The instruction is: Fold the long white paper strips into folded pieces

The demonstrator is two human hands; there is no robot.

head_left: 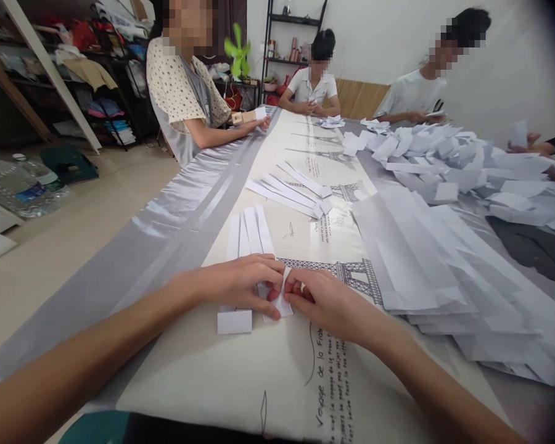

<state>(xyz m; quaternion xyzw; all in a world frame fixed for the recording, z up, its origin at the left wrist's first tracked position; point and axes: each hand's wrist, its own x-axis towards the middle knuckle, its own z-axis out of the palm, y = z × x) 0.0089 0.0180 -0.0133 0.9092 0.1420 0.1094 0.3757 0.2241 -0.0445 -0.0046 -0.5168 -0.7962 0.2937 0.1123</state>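
My left hand (pixel 240 283) and my right hand (pixel 326 302) meet at the near end of a long white paper strip (pixel 264 229) lying on the table. Both pinch the strip's near end (pixel 281 306), which looks folded over. Two more white strips (pixel 238 235) lie side by side just left of it, running away from me. A small folded white piece (pixel 234 322) rests under my left hand, near its heel.
The table carries a cream cloth with Eiffel Tower prints (pixel 351 274) and a grey band (pixel 166 228). A big stack of white paper sheets (pixel 425 265) lies right. More strips (pixel 291 188) and a heap of folded pieces (pixel 435 157) lie farther off. Other people sit around the table.
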